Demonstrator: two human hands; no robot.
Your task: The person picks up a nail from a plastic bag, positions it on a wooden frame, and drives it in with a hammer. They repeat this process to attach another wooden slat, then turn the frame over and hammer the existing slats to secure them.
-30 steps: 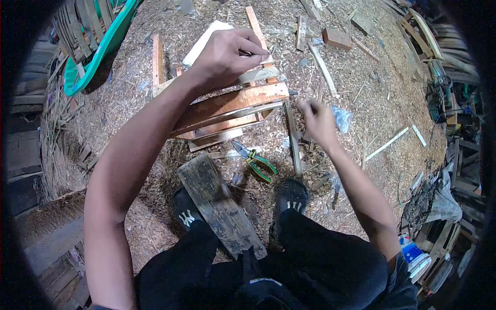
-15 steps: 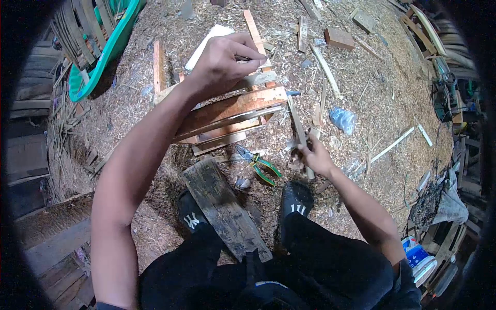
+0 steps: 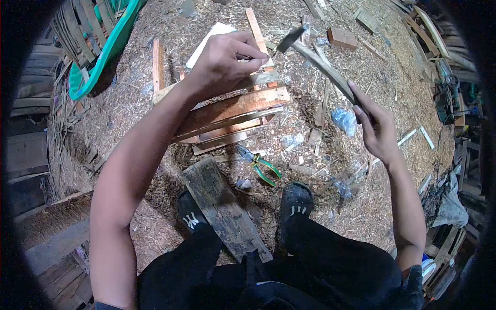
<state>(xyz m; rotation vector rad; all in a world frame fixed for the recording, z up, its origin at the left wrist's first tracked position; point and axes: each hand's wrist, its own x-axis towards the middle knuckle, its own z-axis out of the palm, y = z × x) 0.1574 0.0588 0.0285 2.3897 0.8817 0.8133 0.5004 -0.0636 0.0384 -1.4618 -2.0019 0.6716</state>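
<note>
From the camera worn on my head, the single view faces forward and down, past my black cloth trousers (image 3: 336,248) near, onto brown, shaving-strewn ground (image 3: 413,106) stretching far.

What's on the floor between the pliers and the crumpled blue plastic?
Between the pliers and the blue plastic lie a clear plastic scrap, a small wood piece and wood shavings, in the head view.

Floor (image 3: 361,206) strewn with wood shavings; stacked timber (image 3: 33,103) left, dark-edged view.
</note>
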